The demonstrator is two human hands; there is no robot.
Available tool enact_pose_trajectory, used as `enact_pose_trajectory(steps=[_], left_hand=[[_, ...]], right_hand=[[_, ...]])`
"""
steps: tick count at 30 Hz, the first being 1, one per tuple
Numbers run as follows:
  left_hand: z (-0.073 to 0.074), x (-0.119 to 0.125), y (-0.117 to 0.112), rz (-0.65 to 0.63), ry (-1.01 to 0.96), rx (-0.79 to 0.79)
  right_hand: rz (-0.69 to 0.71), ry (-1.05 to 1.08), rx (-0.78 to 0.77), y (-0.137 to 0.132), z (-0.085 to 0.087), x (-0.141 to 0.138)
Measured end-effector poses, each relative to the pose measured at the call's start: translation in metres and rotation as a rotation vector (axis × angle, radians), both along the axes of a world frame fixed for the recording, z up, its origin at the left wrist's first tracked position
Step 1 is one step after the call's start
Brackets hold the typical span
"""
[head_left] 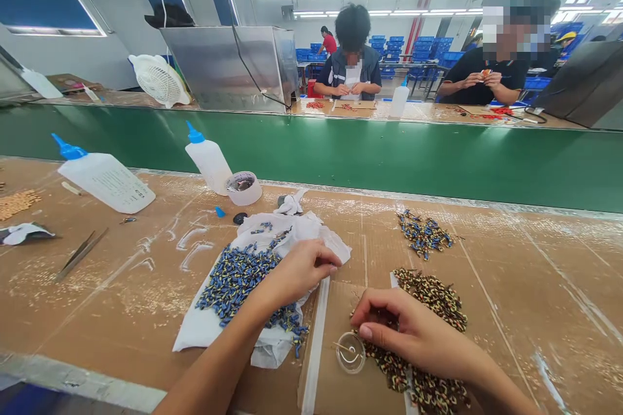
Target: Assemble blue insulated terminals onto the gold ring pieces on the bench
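Observation:
My left hand (299, 269) rests on a white cloth (272, 343) covered with several small blue parts (233, 279); its fingers are curled together near the cloth's right edge, and what they pinch is hidden. My right hand (406, 331) sits over a heap of small dark speckled parts (435, 295), fingers bent in a pinch, with the held item too small to name. A small clear round cap (350, 351) holding a thin stick lies just left of that hand on the cardboard-covered table (511, 285).
Two glue bottles with blue tips (104, 178) (209, 159), a tape roll (243, 188), tweezers (80, 253) and another small pile of blue parts (423, 233) lie on the table. A green conveyor belt (389, 155) runs behind. Two people work across it.

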State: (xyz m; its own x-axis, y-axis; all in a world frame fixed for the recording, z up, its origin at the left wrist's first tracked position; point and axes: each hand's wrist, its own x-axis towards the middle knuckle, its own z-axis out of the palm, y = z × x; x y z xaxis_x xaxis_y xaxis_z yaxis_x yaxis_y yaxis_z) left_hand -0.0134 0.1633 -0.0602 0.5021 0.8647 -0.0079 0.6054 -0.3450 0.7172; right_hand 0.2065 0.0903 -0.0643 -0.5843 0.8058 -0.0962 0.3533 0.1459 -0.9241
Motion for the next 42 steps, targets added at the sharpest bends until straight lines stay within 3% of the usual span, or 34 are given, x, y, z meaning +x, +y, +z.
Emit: enact_pose_trajectory(steps=[8, 13, 21, 27, 42], left_hand=[[-0.004, 0.008, -0.002, -0.033, 0.054, 0.093], [-0.006, 0.013, -0.003, -0.060, 0.060, 0.114], [-0.005, 0.010, -0.001, 0.054, 0.049, 0.204], [-0.005, 0.010, 0.000, 0.113, 0.000, 0.140], [-0.012, 0.019, -0.004, 0.019, 0.032, 0.150]], right_hand=[[0.018, -0.060, 0.177, -0.010, 0.000, -0.016], [0.060, -0.034, 0.198, -0.012, -0.005, -0.024], [0.092, 0.007, 0.239, -0.011, -0.002, -0.023], [0.121, -0.001, 0.265, -0.015, -0.001, -0.025], [0.081, -0.008, 0.303, -0.009, 0.002, -0.020]])
